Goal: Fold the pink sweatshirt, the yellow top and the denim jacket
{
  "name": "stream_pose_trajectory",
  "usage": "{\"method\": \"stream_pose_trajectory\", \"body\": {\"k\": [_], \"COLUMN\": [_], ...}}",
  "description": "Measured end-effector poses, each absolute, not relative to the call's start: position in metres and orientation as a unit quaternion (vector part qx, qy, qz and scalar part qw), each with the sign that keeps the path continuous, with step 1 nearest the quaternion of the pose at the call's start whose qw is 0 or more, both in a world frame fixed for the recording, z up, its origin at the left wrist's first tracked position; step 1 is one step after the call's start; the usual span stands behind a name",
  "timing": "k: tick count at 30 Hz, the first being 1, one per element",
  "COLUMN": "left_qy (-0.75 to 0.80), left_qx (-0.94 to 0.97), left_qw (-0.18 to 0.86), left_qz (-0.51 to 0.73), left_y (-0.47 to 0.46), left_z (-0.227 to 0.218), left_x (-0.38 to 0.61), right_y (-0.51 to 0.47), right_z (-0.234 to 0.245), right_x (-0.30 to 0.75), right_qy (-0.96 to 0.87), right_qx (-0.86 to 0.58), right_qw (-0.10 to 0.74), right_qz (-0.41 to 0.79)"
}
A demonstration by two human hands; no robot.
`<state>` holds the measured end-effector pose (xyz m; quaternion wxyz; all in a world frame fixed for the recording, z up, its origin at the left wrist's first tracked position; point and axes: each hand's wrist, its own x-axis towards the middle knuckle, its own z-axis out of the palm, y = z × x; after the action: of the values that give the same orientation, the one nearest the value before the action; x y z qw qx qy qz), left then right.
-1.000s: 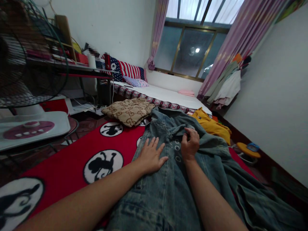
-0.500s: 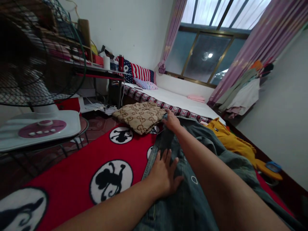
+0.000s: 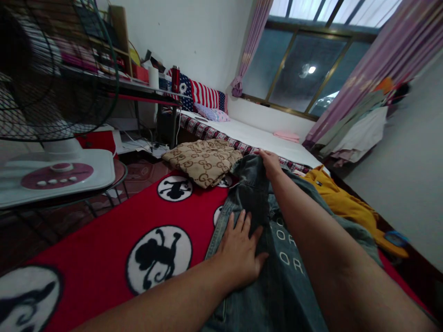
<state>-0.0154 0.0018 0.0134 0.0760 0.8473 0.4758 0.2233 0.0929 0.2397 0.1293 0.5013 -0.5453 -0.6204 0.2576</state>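
A blue-grey denim jacket (image 3: 252,193) with white letters lies spread over a red blanket (image 3: 104,249) printed with black monkey figures in white circles. My left hand (image 3: 240,249) rests flat on the jacket's front, fingers spread. Farther up, my right hand (image 3: 270,163) grips the jacket near its collar, which is a little raised; the fingertips are partly hidden. Just beyond the collar sits a folded tan cloth (image 3: 204,161) with a brown letter pattern. To the right of the jacket lies a yellow garment (image 3: 339,198).
An electric fan (image 3: 57,173) stands on a round stool at the left. Behind it is a cluttered desk (image 3: 138,83) with a red flask (image 3: 175,79). A bed (image 3: 249,131) with a white cover runs below the window. Clothes (image 3: 363,129) hang at the right wall.
My right hand has moved right and slightly up, drawing the collar side of the jacket with it. More white letters show on the fabric. My left hand stays flat on the jacket.
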Motion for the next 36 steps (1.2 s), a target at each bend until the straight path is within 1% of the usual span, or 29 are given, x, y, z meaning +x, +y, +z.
{"method": "stream_pose_trajectory", "body": {"k": [2, 3, 4, 7, 8, 9, 10, 12, 13, 15, 17, 20, 22, 24, 25, 29, 31, 33, 36], "left_qy": [0.479, 0.480, 0.479, 0.472, 0.473, 0.476, 0.482, 0.491, 0.493, 0.494, 0.495, 0.497, 0.495, 0.493, 0.493, 0.497, 0.500, 0.502, 0.507], "left_qx": [0.847, 0.847, 0.847, 0.850, 0.849, 0.847, 0.844, 0.839, 0.838, 0.837, 0.837, 0.838, 0.840, 0.843, 0.843, 0.841, 0.839, 0.838, 0.835], "left_qw": [0.086, 0.088, 0.086, 0.071, 0.070, 0.074, 0.083, 0.102, 0.108, 0.108, 0.100, 0.094, 0.093, 0.091, 0.088, 0.076, 0.077, 0.077, 0.068], "left_qz": [0.215, 0.212, 0.213, 0.224, 0.226, 0.225, 0.222, 0.211, 0.208, 0.207, 0.209, 0.204, 0.199, 0.196, 0.197, 0.203, 0.201, 0.199, 0.201], "left_y": [0.002, 0.002, 0.002, 0.001, 0.001, 0.001, 0.001, 0.001, 0.001, 0.000, 0.000, -0.001, -0.001, -0.001, -0.001, -0.002, -0.002, -0.003, -0.003], "left_z": [0.014, 0.015, 0.015, 0.016, 0.016, 0.015, 0.015, 0.013, 0.013, 0.013, 0.014, 0.016, 0.017, 0.017, 0.016, 0.016, 0.016, 0.017, 0.017], "left_x": [-0.015, -0.015, -0.015, -0.014, -0.013, -0.013, -0.014, -0.014, -0.014, -0.014, -0.014, -0.013, -0.013, -0.013, -0.013, -0.013, -0.013, -0.012, -0.012], "right_y": [0.246, 0.251, 0.255, 0.265, 0.266, 0.265, 0.263, 0.259, 0.257, 0.253, 0.248, 0.239, 0.233, 0.229, 0.228, 0.218, 0.208, 0.198, 0.193], "right_z": [0.126, 0.125, 0.124, 0.113, 0.106, 0.098, 0.089, 0.073, 0.068, 0.068, 0.078, 0.101, 0.112, 0.117, 0.118, 0.099, 0.080, 0.064, 0.064], "right_x": [0.098, 0.101, 0.104, 0.106, 0.104, 0.101, 0.098, 0.094, 0.094, 0.101, 0.117, 0.143, 0.155, 0.159, 0.158, 0.150, 0.146, 0.142, 0.133], "right_qy": [-0.620, -0.624, -0.631, -0.641, -0.645, -0.654, -0.666, -0.685, -0.691, -0.696, -0.691, -0.676, -0.693, -0.736, -0.756, -0.756, -0.723, -0.699, -0.687], "right_qx": [-0.576, -0.586, -0.584, -0.543, -0.551, -0.577, -0.609, -0.656, -0.663, -0.661, -0.669, -0.687, -0.669, -0.636, -0.624, -0.640, -0.658, -0.684, -0.712], "right_qw": [0.447, 0.433, 0.440, 0.530, 0.523, 0.485, 0.425, 0.298, 0.256, 0.232, 0.199, 0.103, 0.044, 0.031, 0.038, 0.119, 0.143, 0.124, 0.041], "right_qz": [0.289, 0.282, 0.257, 0.117, 0.079, 0.064, 0.068, 0.109, 0.131, 0.157, 0.187, 0.246, 0.263, 0.230, 0.192, -0.063, -0.154, -0.170, -0.138]}}
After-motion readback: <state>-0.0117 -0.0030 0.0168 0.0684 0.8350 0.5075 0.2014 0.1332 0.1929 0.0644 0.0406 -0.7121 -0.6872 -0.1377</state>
